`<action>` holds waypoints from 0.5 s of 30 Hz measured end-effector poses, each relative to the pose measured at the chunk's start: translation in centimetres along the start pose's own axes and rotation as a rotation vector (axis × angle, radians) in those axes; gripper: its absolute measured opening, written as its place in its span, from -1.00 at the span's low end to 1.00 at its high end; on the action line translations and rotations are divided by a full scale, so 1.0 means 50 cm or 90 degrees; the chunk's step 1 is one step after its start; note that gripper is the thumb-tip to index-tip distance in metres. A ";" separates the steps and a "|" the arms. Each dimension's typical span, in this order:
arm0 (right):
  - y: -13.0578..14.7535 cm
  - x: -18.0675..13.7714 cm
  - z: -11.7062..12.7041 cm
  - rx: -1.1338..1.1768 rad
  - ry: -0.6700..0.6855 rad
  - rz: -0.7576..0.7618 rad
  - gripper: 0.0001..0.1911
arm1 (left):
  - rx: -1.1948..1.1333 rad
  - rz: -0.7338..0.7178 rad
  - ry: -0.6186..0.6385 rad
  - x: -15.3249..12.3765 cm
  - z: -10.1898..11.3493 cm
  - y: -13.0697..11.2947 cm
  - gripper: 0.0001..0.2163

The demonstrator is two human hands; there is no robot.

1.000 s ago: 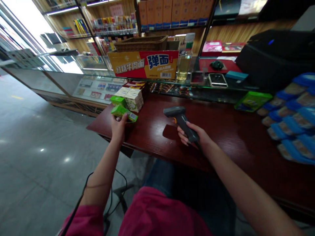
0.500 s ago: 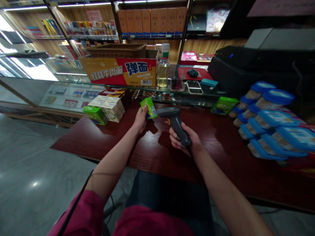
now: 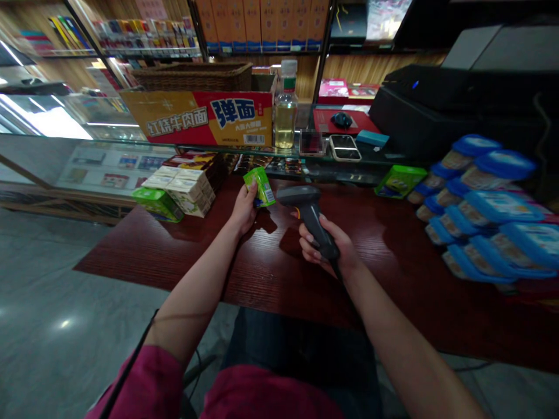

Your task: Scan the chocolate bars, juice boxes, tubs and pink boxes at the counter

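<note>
My left hand (image 3: 243, 210) is closed on a small green carton (image 3: 259, 186), held tilted above the dark red table (image 3: 174, 250) with its barcode side turned toward the scanner. My right hand (image 3: 325, 247) grips the handle of a grey barcode scanner (image 3: 305, 206). The scanner's head sits just right of the carton, almost touching it. Another green carton (image 3: 158, 203) lies on the table to the left, beside a stack of pale cartons (image 3: 186, 187).
Several blue-lidded tubs (image 3: 489, 203) pile up at the right. A green pack (image 3: 399, 180) lies near them. On the glass counter (image 3: 109, 157) behind stand a noodle box (image 3: 201, 119), an oil bottle (image 3: 286, 107), a phone (image 3: 344, 147) and a black register (image 3: 445, 110).
My left hand carried the green carton from the pile at the left to just beside the scanner head. The right hand kept hold of the scanner, and my view swung left.
</note>
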State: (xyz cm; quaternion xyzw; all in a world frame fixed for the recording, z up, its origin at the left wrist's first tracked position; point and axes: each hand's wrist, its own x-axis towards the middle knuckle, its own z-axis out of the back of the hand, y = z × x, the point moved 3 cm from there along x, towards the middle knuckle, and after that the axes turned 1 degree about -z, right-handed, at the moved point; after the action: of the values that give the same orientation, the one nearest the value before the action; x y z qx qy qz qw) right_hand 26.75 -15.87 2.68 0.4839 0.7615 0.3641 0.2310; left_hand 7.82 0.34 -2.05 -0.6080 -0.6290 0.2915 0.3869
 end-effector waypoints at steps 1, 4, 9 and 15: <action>0.000 0.001 0.001 -0.001 -0.004 -0.001 -0.70 | 0.002 0.000 -0.002 -0.001 -0.001 -0.001 -0.45; 0.000 0.002 0.002 0.002 -0.008 0.000 -0.69 | 0.016 0.002 -0.004 -0.008 -0.002 -0.006 -0.47; 0.000 0.003 0.006 0.015 -0.001 0.005 -0.69 | 0.006 0.043 0.007 -0.016 -0.007 -0.007 -0.50; 0.003 0.003 0.022 0.024 0.011 0.023 -0.70 | 0.040 0.004 0.014 -0.017 -0.014 -0.014 -0.37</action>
State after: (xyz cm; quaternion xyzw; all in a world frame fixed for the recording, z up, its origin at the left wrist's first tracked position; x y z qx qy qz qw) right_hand 27.56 -15.35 2.12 0.4988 0.7612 0.3579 0.2087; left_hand 7.99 -0.63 -1.19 -0.6010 -0.6133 0.3055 0.4115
